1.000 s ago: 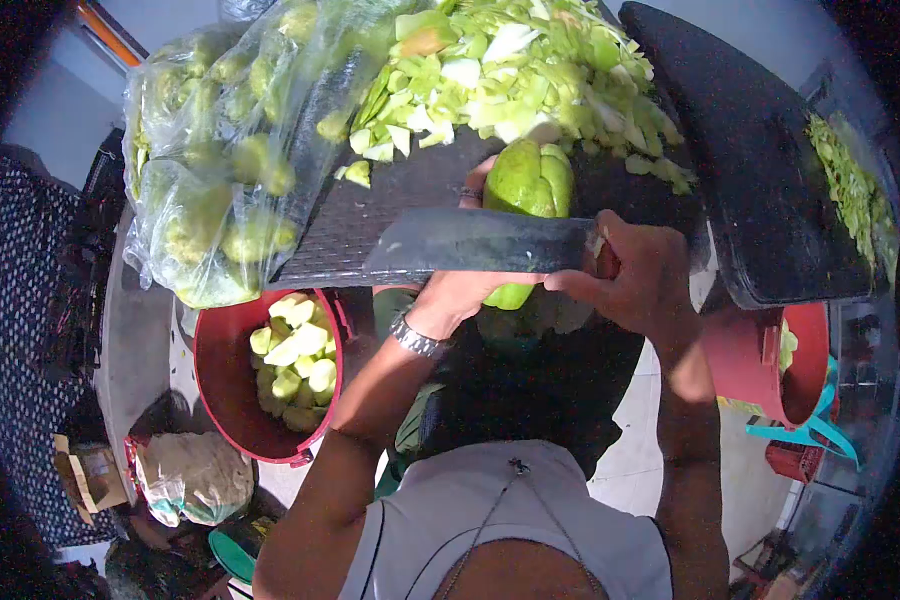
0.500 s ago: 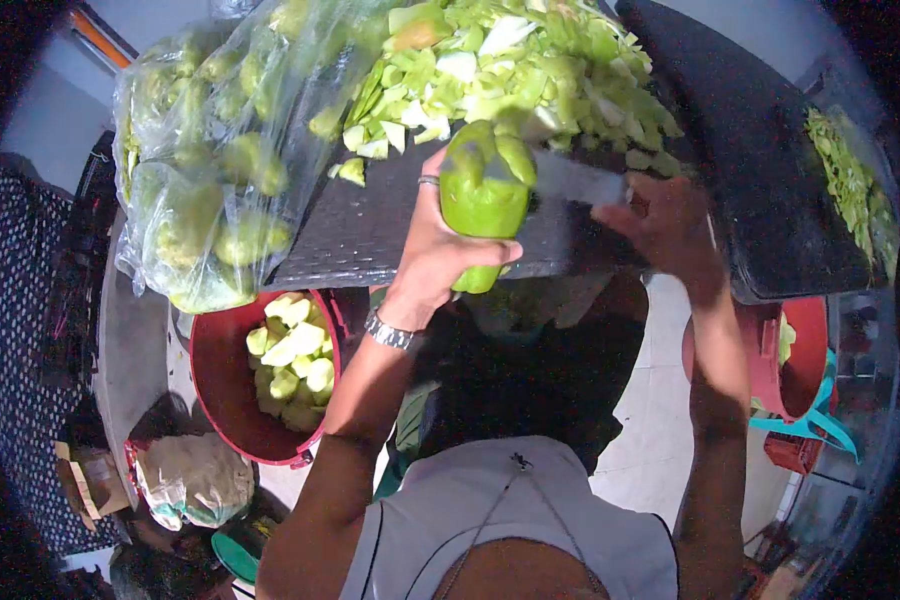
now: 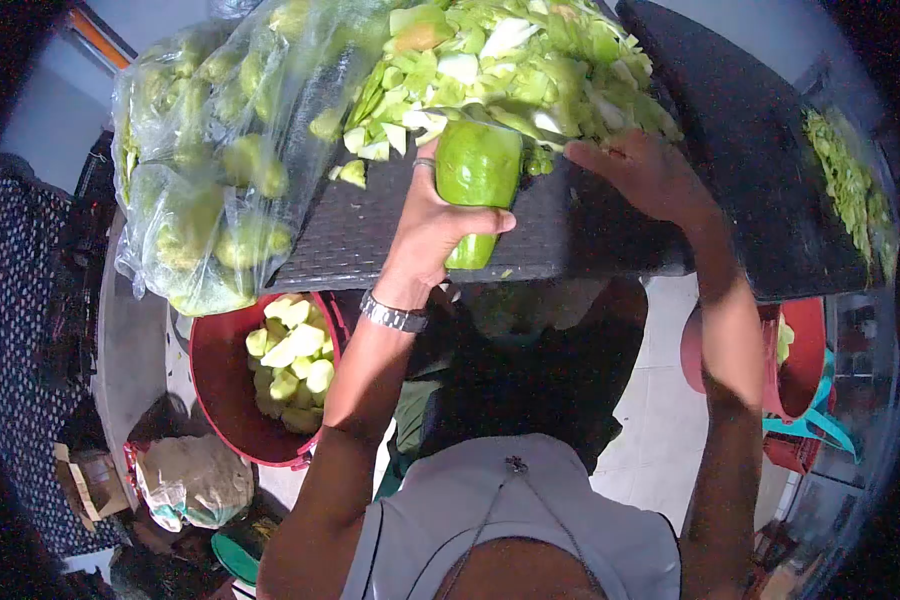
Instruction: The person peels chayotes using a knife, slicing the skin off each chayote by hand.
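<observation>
Spanning widest, table (image 3: pixel 595 235); scrap pile (image 3: pixel 570 75); knife (image 3: pixel 518 124), blurred, gripped by right hand (image 3: pixel 660 180); left hand (image 3: pixel 422 235) clasping fruit (image 3: pixel 478 165) upright over near edge: likely firm, weighty, slick where cut, best held low around sides

Cardboard box (image 3: pixel 97 484) beside a dotted sheet (image 3: pixel 20 350) — cloth, it seems — near a bulging bag (image 3: pixel 196 480).

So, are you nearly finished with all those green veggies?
Not yet, I think. The pale pieces in the red bucket look done, and a big heap of trimmings lies on the dark tabletop. One green vegetable is in the left hand, green skin showing. More green ones show inside the clear plastic bag, so a good bit seems left, though I can't count them.
</observation>
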Action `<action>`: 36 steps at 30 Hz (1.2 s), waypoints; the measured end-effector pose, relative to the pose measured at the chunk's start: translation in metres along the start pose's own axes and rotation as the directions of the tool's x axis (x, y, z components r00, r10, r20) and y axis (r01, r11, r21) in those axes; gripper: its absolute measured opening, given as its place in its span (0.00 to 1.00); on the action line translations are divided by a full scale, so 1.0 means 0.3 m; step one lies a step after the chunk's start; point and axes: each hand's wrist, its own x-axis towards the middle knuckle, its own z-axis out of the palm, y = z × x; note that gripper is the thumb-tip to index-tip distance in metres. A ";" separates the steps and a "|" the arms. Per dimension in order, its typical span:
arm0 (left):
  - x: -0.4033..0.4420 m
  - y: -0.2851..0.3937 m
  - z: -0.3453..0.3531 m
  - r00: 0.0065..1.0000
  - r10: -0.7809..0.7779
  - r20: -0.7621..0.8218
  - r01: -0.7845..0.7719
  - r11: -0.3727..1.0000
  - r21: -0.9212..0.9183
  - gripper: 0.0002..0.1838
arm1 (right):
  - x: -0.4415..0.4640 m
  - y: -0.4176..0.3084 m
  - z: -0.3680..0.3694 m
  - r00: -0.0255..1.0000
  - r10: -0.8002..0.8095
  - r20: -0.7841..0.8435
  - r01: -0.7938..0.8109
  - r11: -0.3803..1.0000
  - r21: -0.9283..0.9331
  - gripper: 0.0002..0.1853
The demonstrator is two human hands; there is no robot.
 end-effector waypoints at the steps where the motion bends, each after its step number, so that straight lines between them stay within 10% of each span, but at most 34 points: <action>1: 0.007 0.002 -0.008 1.000 0.006 0.004 -0.006 1.000 0.002 0.57 | 0.000 -0.046 -0.026 0.999 0.033 -0.003 -0.033 0.999 -0.001 0.36; 4: 0.006 0.029 -0.017 0.999 0.035 0.025 -0.035 0.999 -0.012 0.57 | 0.006 -0.058 -0.034 0.993 -0.075 0.092 0.093 0.973 -0.213 0.18; 10: 0.013 0.058 -0.025 0.994 0.088 0.064 -0.092 0.994 0.062 0.59 | 0.109 0.028 -0.094 0.978 0.075 0.196 -0.054 0.993 -0.107 0.35; 13: -0.022 0.081 -0.032 0.988 0.124 0.091 -0.126 0.992 0.028 0.59 | 0.111 0.207 0.005 0.939 -0.263 -0.222 0.219 0.955 -0.202 0.34; 15: -0.017 0.128 -0.042 0.998 -0.014 0.060 0.013 1.000 0.028 0.52 | 0.063 0.218 0.079 0.938 -0.260 -0.229 0.237 0.964 -0.123 0.29; 17: 0.055 0.104 -0.083 0.981 -0.057 0.183 0.067 0.997 -0.046 0.37 | 0.081 0.156 -0.033 0.975 0.114 0.189 -0.128 0.990 0.061 0.23; 19: 0.032 0.075 -0.091 0.952 -0.165 0.259 0.238 0.930 -0.281 0.32 | 0.055 0.181 0.007 0.997 0.017 0.070 -0.018 1.000 0.015 0.23; 23: -0.016 0.048 -0.068 0.987 0.081 0.137 0.005 0.843 -0.538 0.35 | 0.001 0.438 0.127 0.914 -0.391 -0.110 0.310 0.845 -0.435 0.26; 26: -0.038 0.026 -0.074 0.992 0.122 0.010 -0.119 0.980 -0.160 0.47 | -0.055 0.067 0.017 0.993 0.039 -0.107 -0.024 0.991 0.135 0.25; 28: -0.034 0.007 -0.076 0.990 0.139 0.018 -0.138 0.990 -0.007 0.58 | -0.083 -0.048 -0.038 0.990 0.143 -0.020 -0.136 0.970 0.203 0.24; 32: -0.018 0.053 -0.102 0.855 0.404 0.325 -0.517 0.718 0.466 0.63 | -0.145 -0.112 -0.098 0.997 -0.042 -0.057 0.048 0.994 0.098 0.30; 36: 0.007 0.065 -0.127 0.764 0.447 0.466 -0.642 0.602 0.475 0.65 | -0.168 -0.201 -0.126 0.966 -0.227 -0.127 0.236 0.970 0.061 0.38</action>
